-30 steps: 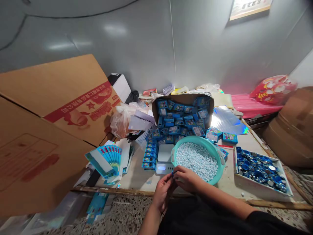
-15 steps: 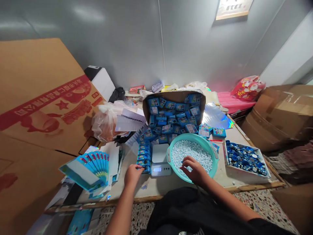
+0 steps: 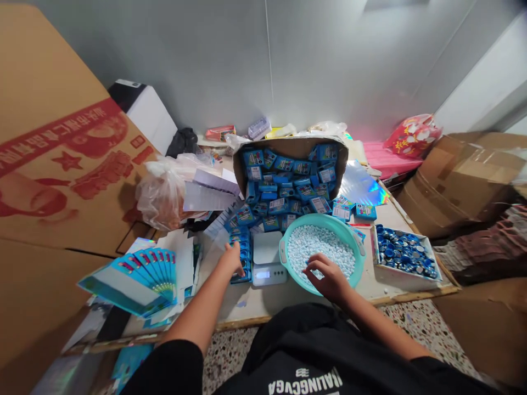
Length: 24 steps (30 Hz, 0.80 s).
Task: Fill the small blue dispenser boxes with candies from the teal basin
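Observation:
On the left of the work area, my left hand [image 3: 233,260] lies at a row of small blue boxes [image 3: 246,240], its thumb and fingers apart along the row's left side. Beside that row stands a white digital scale [image 3: 266,249] with a lit display. My right hand [image 3: 327,277] hovers over a turquoise basin [image 3: 357,267] full of small white pellets [image 3: 319,247]. Its thumb and fingertips curl together, with a small blue spot at the tips that is too small to name.
Behind the scale, a tipped carton [image 3: 342,164] spills many blue printed boxes [image 3: 278,206]. At right sits a white tray [image 3: 430,247] of blue and silver caps [image 3: 403,252]. Fanned blue card sleeves [image 3: 144,274] lie left, beside a large cardboard box [image 3: 49,164].
My left hand has moved farther up the row of blue boxes and its fingers have spread. My right hand stays over the basin. The view has shifted slightly.

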Tool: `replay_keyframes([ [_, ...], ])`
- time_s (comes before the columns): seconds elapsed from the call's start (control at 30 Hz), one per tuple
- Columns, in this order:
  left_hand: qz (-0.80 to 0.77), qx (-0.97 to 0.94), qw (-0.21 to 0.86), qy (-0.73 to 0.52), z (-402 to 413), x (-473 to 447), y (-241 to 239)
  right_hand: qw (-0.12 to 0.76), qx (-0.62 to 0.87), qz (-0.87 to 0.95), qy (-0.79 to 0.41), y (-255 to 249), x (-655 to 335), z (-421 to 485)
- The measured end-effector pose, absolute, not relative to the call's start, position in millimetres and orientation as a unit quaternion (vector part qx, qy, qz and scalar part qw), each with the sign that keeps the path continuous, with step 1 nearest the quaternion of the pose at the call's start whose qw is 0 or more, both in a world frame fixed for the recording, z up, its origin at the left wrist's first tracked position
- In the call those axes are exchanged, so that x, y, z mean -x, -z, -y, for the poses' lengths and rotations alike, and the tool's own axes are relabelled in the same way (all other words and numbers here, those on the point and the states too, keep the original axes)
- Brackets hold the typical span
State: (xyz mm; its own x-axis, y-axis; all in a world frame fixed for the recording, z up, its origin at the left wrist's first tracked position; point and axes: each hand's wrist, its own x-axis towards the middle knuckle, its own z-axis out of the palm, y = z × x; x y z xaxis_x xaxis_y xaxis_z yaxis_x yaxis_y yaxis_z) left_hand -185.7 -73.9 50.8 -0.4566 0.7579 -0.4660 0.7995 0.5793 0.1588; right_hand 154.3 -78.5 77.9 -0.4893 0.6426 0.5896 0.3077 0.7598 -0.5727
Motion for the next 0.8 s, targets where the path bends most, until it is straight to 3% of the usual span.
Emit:
replay_keyframes([
  [0.17, -0.844, -0.459, 0.275, -0.018, 75.6, 192.1, -58.2, 0.423, 0.285, 0.831, -0.220, -71.3, -152.9, 79.4],
  [0.33, -0.822, -0.462, 0.285, -0.174, 103.1, 177.2, -69.8, 0.416, 0.257, 0.836, -0.248, -60.3, -150.4, 69.6],
  [0.6, -0.667, -0.354, 0.523, -0.396, 158.9, 89.9, -49.8, 0.284, 0.058, 0.906, -0.308, -54.4, -103.2, 59.4],
  [0.8, -0.623, -0.293, 0.538, -0.486, 183.1, 93.2, -38.8, 0.210, -0.002, 0.912, -0.353, -67.9, -81.2, 58.9],
])
